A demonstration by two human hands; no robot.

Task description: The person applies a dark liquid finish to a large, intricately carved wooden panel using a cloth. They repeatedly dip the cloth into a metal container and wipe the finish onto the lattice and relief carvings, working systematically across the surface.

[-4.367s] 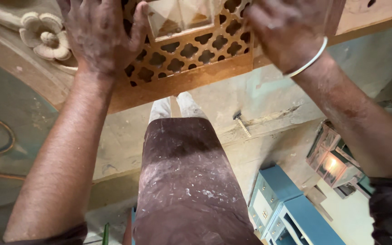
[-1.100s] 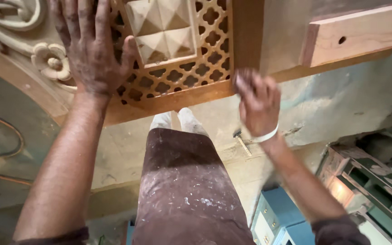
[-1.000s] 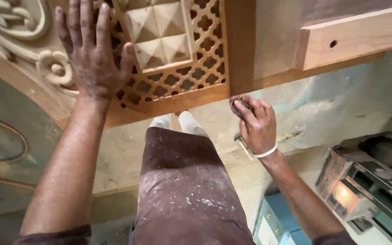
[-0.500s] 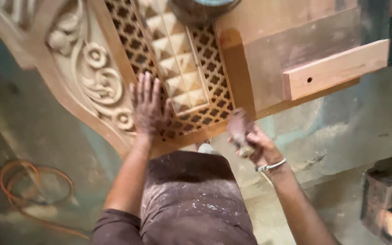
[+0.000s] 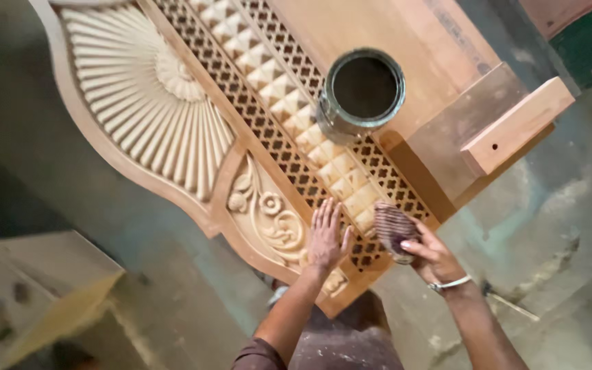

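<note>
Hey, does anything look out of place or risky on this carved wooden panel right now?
One thing: the open round tin of dark liquid stands on the carved panel itself, partly over the uneven pyramid-relief strip, so it may sit unsteadily. Otherwise nothing looks spilled or broken. The left hand lies flat on the lattice; the right hand holds a wadded cloth.

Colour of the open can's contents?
Dark, near black, inside the grey-green can; head view.
</note>
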